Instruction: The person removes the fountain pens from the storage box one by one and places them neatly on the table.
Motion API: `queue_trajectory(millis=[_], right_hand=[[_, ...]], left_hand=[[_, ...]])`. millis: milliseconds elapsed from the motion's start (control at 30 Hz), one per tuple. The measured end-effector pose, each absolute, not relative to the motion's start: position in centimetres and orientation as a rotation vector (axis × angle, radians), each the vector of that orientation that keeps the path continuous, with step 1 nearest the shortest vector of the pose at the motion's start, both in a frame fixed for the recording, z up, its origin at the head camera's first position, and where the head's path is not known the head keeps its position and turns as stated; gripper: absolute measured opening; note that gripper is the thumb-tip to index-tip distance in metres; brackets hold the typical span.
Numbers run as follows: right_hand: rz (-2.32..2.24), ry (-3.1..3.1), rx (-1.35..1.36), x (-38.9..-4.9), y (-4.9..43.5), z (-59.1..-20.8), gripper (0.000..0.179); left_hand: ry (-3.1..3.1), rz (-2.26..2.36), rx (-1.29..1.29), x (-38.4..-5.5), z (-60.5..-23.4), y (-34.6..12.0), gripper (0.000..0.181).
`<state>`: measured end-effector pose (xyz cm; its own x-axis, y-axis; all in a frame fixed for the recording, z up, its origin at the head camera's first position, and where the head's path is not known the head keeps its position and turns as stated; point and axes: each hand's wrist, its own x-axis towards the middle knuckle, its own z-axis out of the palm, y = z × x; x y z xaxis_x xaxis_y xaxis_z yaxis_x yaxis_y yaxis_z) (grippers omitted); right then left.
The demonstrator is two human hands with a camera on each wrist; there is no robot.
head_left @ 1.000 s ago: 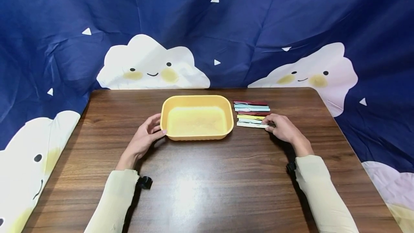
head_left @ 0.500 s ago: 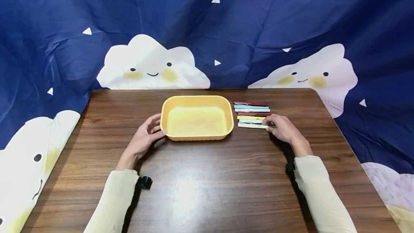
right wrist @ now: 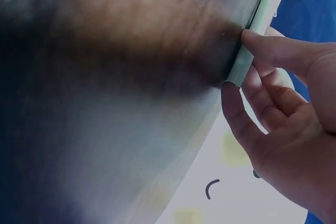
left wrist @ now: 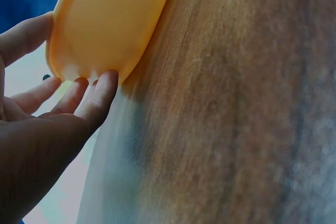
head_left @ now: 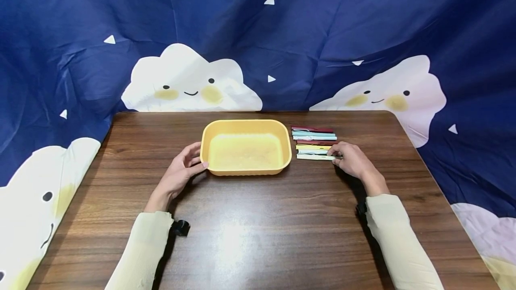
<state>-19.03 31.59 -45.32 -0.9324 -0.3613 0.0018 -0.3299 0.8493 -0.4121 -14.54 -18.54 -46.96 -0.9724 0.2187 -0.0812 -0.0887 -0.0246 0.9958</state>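
A yellow plastic basin (head_left: 246, 171) stands on the wooden table. My left hand (head_left: 177, 171) rests against its left end, the thumb at the near corner and the other fingers along the end wall. In the left wrist view, these lightly bent fingertips touch the outside of the basin (left wrist: 105, 30). Right of the basin lies a row of several clip pens in dark red, light blue, yellow and pale tones. My right hand (head_left: 354, 162) holds the right end of the nearest, whitish pen (head_left: 314, 157). In the right wrist view, fingertips sit around the end of this pen (right wrist: 242, 66).
Close behind the held pen lie a yellow pen (head_left: 312, 147) and a light blue one (head_left: 310, 151). A dark red pen (head_left: 312, 129) is farthest back. The brown table (head_left: 258, 236) ends at a blue cloud-print curtain (head_left: 290, 35). Each wrist wears a black camera.
The head view shifts slightly. Both hands, the basin and the pens otherwise keep their places.
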Motion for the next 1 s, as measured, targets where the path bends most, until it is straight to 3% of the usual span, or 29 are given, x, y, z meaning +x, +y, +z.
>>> queue_trajectory(millis=[700,1000], right_hand=[[-0.711,2.948,-0.475,-18.5,30.9,-44.3,0.015],[-0.778,2.968,-0.448,-18.5,30.1,-43.6,0.025]], left_hand=[[2.057,2.077,0.135,-14.4,-46.9,-18.6,0.071],[2.135,2.024,0.104,-14.4,-46.4,-19.3,0.071]])
